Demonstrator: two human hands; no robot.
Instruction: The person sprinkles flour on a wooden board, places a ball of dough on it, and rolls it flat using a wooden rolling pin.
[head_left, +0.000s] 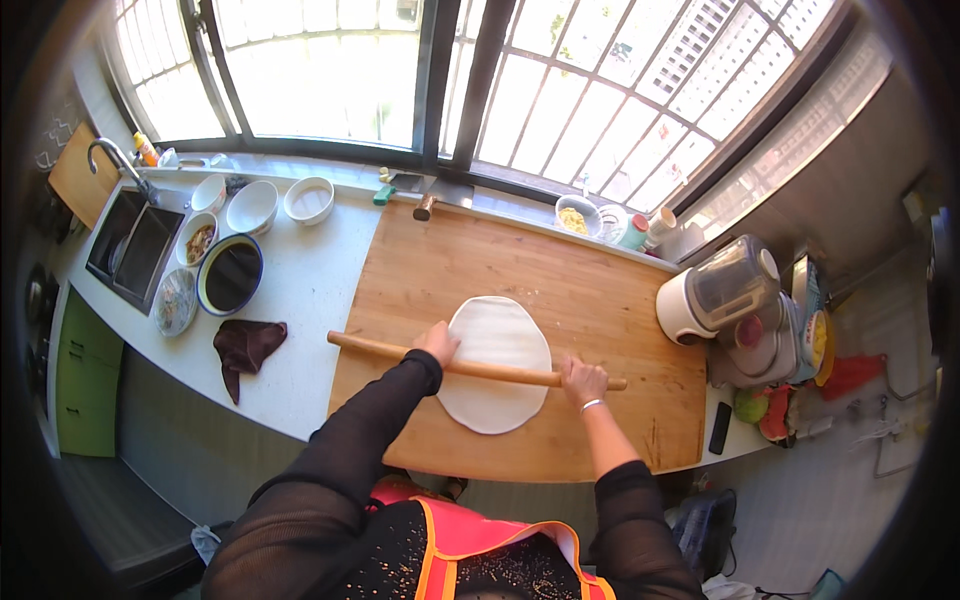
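Observation:
A long wooden rolling pin (510, 372) lies across a flat, roughly oval sheet of white dough (499, 330). My left hand (438, 343) is closed around the pin at the dough's left edge, while a length of the pin sticks out beyond it to the left. Just past the dough's right edge, my right hand (583, 381) grips the pin near its other end; a bracelet circles that wrist. Beneath the dough is a large wooden board (630, 322) with a few specks of flour. Part of the dough under the pin is hidden.
Left of the board are a brown cloth (249, 351), an enamel basin (229, 275) of dark liquid, several bowls (309, 201) and a sink (139, 247). A cleaver (452, 193) lies at the back edge. On the right stand a blender (720, 289) and a black phone-like object (719, 428).

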